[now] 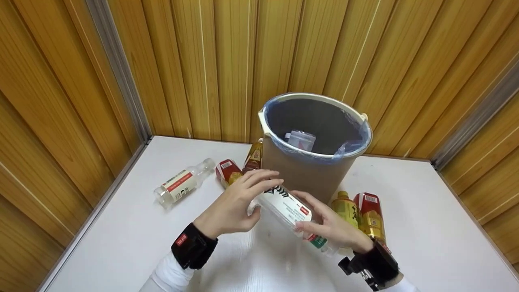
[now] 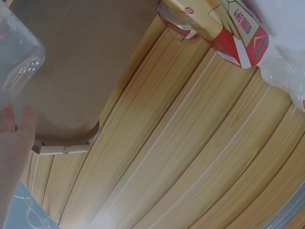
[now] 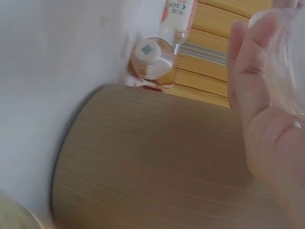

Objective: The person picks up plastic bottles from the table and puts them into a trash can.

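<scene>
Both hands are on a clear plastic bottle (image 1: 286, 207) with a white label, held tilted in front of the bin. My right hand (image 1: 334, 227) grips its lower right part, thumb on the label side. The fingers of my left hand (image 1: 237, 202) reach over the upper left end, with the thumb at its near side. At the left edge of the left wrist view, a clear end of the bottle (image 2: 19, 57) shows above the fingertips. The right wrist view has the bottle (image 3: 290, 62) against the right hand's fingers.
A brown bin (image 1: 308, 174) with a bluish liner contains a clear container (image 1: 302, 140). Left of it lie a clear bottle (image 1: 182, 184), a red-labelled bottle (image 1: 228, 170) and an amber bottle (image 1: 254, 157). Yellow (image 1: 344, 207) and red-and-gold (image 1: 371, 215) bottles lie right. Wood-panelled walls (image 1: 235, 73) enclose the white table (image 1: 121, 239).
</scene>
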Tool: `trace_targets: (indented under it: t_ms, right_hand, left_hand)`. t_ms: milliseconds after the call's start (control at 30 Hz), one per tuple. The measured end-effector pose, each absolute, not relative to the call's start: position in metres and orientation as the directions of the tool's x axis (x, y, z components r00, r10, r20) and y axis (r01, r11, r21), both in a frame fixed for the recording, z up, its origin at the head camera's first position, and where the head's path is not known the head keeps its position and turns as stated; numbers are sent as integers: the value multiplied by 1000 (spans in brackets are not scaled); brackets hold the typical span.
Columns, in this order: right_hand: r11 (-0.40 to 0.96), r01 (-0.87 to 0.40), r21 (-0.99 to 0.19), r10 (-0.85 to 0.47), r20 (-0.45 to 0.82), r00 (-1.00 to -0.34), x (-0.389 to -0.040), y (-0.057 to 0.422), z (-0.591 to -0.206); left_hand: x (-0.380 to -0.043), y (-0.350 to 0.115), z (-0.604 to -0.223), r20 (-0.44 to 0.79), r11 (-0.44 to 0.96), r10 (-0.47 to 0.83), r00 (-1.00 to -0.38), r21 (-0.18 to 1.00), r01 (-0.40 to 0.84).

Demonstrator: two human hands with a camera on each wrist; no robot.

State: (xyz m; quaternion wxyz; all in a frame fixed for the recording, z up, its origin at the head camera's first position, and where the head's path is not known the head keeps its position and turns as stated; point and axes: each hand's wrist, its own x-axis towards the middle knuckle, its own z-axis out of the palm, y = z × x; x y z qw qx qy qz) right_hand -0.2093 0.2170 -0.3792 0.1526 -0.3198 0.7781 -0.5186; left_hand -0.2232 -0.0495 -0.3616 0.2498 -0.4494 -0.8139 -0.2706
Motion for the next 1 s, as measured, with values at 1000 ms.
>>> trace_targets:
  t_ms: [1000]
  right_hand:
    - [-397,-136,-908,-488,334,-806,-222,238,-247]
  left_hand:
    - [-261,9,-335,814,661,316,-487,179,729]
